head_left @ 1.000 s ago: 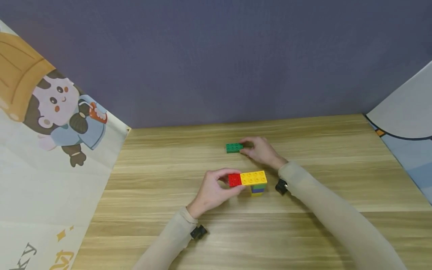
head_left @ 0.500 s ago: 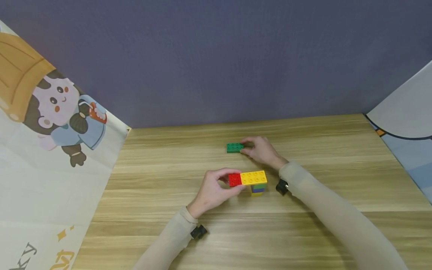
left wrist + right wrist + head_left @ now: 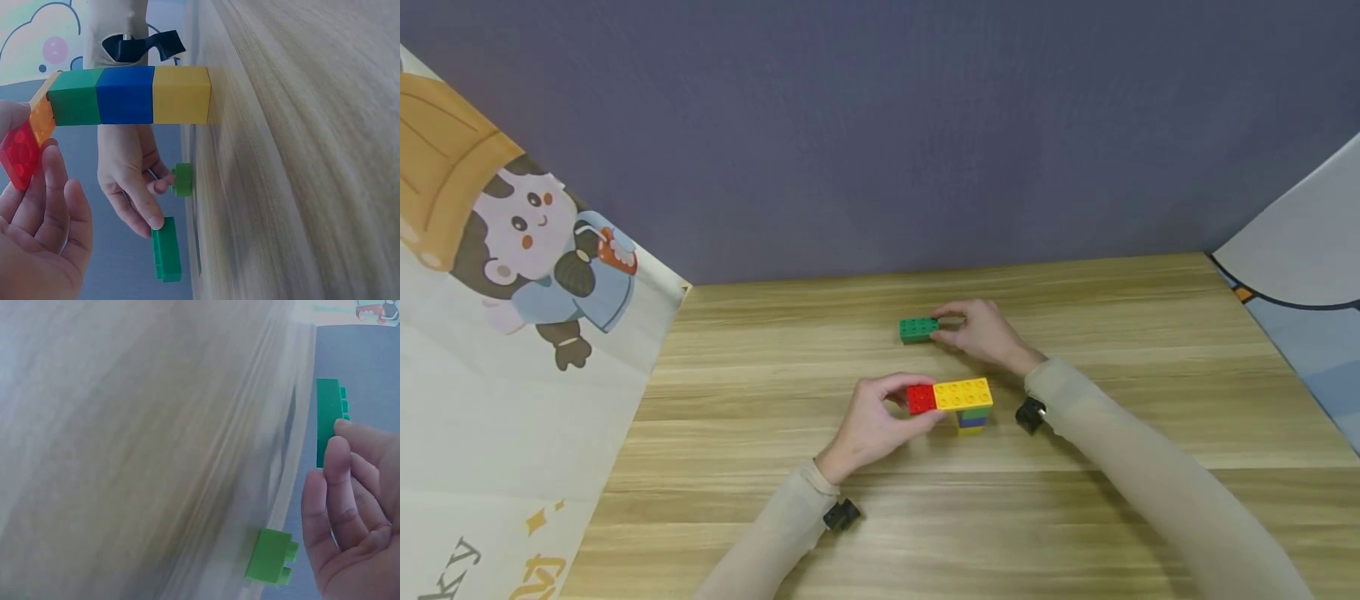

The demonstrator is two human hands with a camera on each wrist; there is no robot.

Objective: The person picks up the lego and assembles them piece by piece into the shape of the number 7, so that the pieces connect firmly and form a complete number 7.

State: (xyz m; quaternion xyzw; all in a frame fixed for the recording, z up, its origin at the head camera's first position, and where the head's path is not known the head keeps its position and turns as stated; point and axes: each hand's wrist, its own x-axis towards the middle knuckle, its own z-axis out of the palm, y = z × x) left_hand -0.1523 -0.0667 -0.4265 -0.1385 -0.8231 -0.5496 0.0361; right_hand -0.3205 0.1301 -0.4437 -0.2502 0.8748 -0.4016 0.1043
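Note:
My left hand [image 3: 874, 427] grips a red brick [image 3: 921, 400] between thumb and fingers. That brick sits against the end of a long yellow brick [image 3: 964, 394], which lies across the top of an upright tower. In the left wrist view the tower stacks a green block [image 3: 75, 97], a blue block [image 3: 126, 95] and a yellow block [image 3: 181, 95] on the table. Farther back, my right hand [image 3: 983, 336] pinches one end of a long dark green brick [image 3: 916, 331]. The right wrist view has this brick just off the tabletop.
A small light green brick [image 3: 269, 556] stands on the table below my right hand, hidden in the head view. The wooden table [image 3: 760, 333] ends at a dark wall panel [image 3: 880, 142] behind, with a cartoon-printed panel [image 3: 490, 400] at the left.
My right hand has shifted slightly and raised the dark green brick a little, so more of its front side shows. The left hand and the tower have stayed in place.

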